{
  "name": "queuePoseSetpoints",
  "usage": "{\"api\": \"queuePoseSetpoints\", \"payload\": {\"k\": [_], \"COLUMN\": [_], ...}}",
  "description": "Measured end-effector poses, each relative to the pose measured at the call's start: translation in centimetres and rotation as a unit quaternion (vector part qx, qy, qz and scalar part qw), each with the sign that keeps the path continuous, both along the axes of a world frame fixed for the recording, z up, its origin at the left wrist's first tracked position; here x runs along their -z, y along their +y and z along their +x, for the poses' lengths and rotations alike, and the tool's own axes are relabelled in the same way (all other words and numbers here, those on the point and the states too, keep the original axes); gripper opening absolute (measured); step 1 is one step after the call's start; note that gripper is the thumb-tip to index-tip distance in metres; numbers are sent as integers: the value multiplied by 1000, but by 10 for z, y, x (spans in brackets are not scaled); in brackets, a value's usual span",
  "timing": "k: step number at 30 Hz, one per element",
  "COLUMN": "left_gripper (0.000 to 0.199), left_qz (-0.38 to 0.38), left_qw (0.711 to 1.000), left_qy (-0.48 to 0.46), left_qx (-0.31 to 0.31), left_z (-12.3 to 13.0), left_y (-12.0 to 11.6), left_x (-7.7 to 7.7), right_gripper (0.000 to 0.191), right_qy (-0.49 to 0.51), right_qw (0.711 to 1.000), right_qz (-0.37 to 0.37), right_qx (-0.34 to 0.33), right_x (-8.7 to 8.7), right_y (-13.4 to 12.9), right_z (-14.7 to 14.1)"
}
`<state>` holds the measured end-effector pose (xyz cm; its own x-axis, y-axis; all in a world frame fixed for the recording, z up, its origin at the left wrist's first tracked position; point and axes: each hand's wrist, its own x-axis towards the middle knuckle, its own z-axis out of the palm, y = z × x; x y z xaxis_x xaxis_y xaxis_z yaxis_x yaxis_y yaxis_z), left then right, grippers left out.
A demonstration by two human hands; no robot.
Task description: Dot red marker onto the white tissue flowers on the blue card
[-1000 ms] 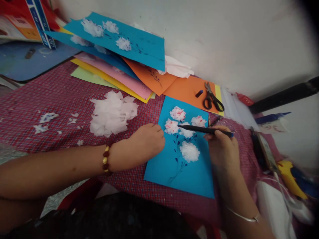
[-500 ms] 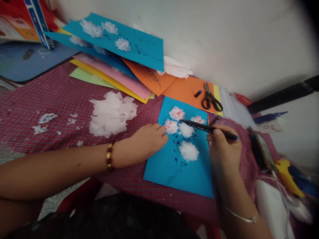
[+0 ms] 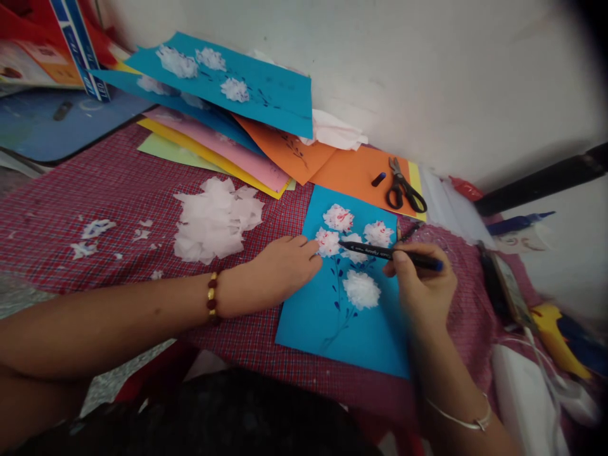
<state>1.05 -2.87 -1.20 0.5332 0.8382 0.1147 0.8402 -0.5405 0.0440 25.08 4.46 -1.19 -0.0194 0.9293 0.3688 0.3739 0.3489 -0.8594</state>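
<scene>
My right hand point(image 3: 422, 285) grips a black marker point(image 3: 387, 253) with a blue end. Its tip is at the edge of a white paper flower point(image 3: 354, 248) on a blue sheet point(image 3: 342, 348). Several crumpled paper flowers sit on this sheet, some with red marks, above dark blue drawn stems and leaves. My left hand point(image 3: 273, 272) lies flat, fingers stretched out, with its fingertips on the sheet's left edge.
White paper pieces point(image 3: 216, 221) lie on the checked cloth point(image 3: 128, 158) at left. Behind is a stack of coloured sheets, topped by a blue flower sheet point(image 3: 266, 88). Scissors point(image 3: 403, 190) and a pen cap point(image 3: 379, 179) rest on orange paper. A glue gun point(image 3: 553, 335) is at right.
The marker tip has shifted slightly down and left across the middle flower, with my right hand moving along. My left hand stays in place. The view has tilted slightly.
</scene>
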Motion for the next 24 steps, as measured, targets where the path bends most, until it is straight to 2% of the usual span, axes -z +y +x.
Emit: {"api": "queuePoseSetpoints", "payload": {"k": [5, 11, 15, 18, 21, 24], "left_gripper": [9, 8, 8, 8, 10, 13], "left_qz": [18, 21, 13, 8, -24, -87], "left_qw": [1000, 1000, 1000, 1000, 1000, 996], "left_qy": [-7, -9, -9, -13, -19, -17], "left_qx": [7, 11, 7, 8, 2, -33], "left_z": [0, -1, 0, -2, -4, -6], "left_y": [0, 0, 0, 1, 4, 8], "left_x": [2, 3, 4, 3, 0, -7], "right_gripper": [17, 12, 11, 13, 15, 15], "right_qy": [13, 16, 100, 149, 133, 98], "right_qw": [999, 999, 993, 983, 980, 984], "right_qz": [35, -32, -53, -82, -107, -98], "right_qx": [14, -28, -29, -64, -103, -109], "right_x": [-1, 5, 8, 9, 12, 15], "right_y": [-4, 4, 14, 16, 16, 19], "right_z": [5, 7, 10, 9, 6, 6]}}
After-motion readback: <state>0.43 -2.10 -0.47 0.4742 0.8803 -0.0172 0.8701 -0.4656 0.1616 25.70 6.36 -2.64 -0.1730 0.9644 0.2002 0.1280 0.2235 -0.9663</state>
